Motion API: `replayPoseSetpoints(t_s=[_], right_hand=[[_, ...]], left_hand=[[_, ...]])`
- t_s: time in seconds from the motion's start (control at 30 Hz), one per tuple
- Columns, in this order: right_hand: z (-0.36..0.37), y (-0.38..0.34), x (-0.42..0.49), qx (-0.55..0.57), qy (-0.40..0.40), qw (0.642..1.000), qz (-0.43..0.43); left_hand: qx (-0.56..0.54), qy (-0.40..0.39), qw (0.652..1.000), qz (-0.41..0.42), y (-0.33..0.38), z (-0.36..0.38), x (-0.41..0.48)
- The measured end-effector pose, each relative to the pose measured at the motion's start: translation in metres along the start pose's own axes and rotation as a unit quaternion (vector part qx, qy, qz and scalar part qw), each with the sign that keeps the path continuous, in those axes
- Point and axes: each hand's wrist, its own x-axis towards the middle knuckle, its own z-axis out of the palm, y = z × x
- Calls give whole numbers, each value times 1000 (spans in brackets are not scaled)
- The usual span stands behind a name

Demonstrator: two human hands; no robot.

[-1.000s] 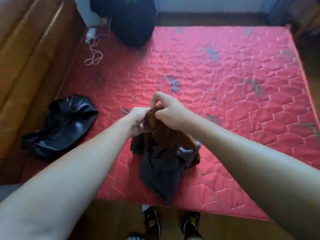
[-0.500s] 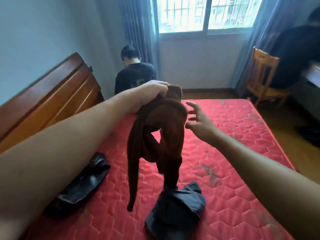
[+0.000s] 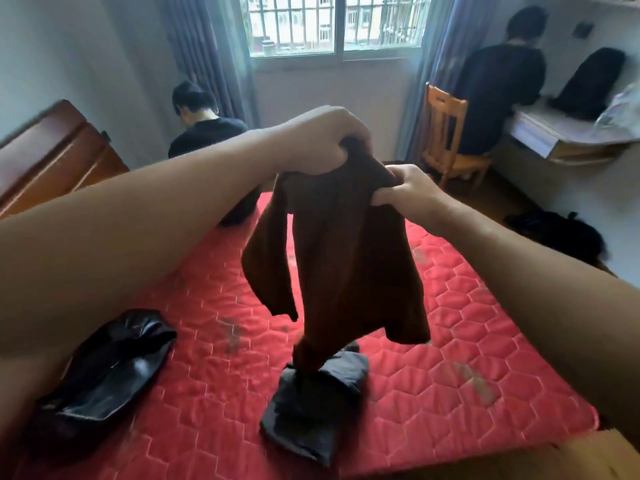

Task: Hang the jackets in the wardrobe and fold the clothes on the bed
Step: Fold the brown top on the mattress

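Both arms reach forward at chest height over the bed. The left hand is a fist, knuckles up, curled round the top edge of a brown long-sleeved top. Just beside and a little below it, the right hand pinches the same edge, with thumb and fingers bunched on the cloth. The top hangs free in the air above the red quilted mattress. One sleeve dangles on its left side, and its lowest fold reaches a crumpled dark grey garment lying near the mattress's front edge. The left fingertips are buried in the fabric, and the top's neckline is lost in the bunched cloth. A black leather jacket lies heaped at the near left of the mattress, its near end cut off by the left forearm. That forearm also covers part of a person in black sitting at the far side of the bed, next to the wooden headboard. Another person sits on a wooden chair at a desk on the right. Bare mattress shows between the jacket and the grey garment. More lies open to the right, as far as the bed's right edge, where the floor begins.
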Motion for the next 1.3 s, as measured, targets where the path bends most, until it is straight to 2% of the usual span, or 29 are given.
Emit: replayPoseSetpoints(t_s=[0.1, 0.23, 0.33, 0.43, 0.53, 0.6, 0.7, 0.77, 0.83, 0.93, 1.0, 1.07, 1.13, 1.17, 1.2, 1.27, 1.3], right_hand=[[-28, 12, -23, 36, -2, 999, 2], [-77, 34, -47, 198, -71, 977, 35], [-123, 65, -59, 222, -49, 973, 43], [-178, 96, -74, 103, -4, 994, 36], [-220, 123, -89, -70, -81, 993, 51], [-237, 142, -96, -116, -85, 987, 65], [-261, 160, -99, -89, 17, 995, 29], [-284, 168, -94, -151, 95, 984, -2], [-304, 174, -90, -208, 149, 966, -27], [-324, 181, -81, -288, 205, 935, -33], [-327, 181, -75, -365, 241, 899, -5], [-318, 184, -75, -428, 283, 858, 14], [-298, 192, -82, -432, 309, 844, -64], [-286, 197, -87, -397, 305, 857, -121], [-272, 203, -94, -322, 274, 891, -166], [-248, 211, -107, -165, 152, 956, -186], [-237, 216, -112, -124, 91, 973, -173]], left_hand=[[-27, 12, 1000, 1, 26, 12, 20], [-59, -4, 998, -3, 73, 26, 55], [-57, -33, 998, -2, 115, 36, 84], [12, -49, 998, -35, 143, 51, 115], [72, -34, 995, -52, 165, 57, 141], [101, -10, 994, -50, 177, 57, 154], [170, 3, 983, -67, 184, 60, 168], [227, -24, 967, -109, 184, 64, 174], [241, -44, 959, -146, 181, 72, 177], [155, -45, 966, -200, 177, 91, 186], [3, -20, 972, -233, 185, 104, 194], [-153, 24, 955, -252, 199, 110, 208], [-271, 65, 923, -266, 209, 112, 224], [-317, 78, 904, -277, 213, 111, 232], [-356, 88, 885, -288, 216, 111, 240], [-426, 107, 844, -306, 220, 110, 255], [-459, 114, 823, -315, 219, 111, 263]])
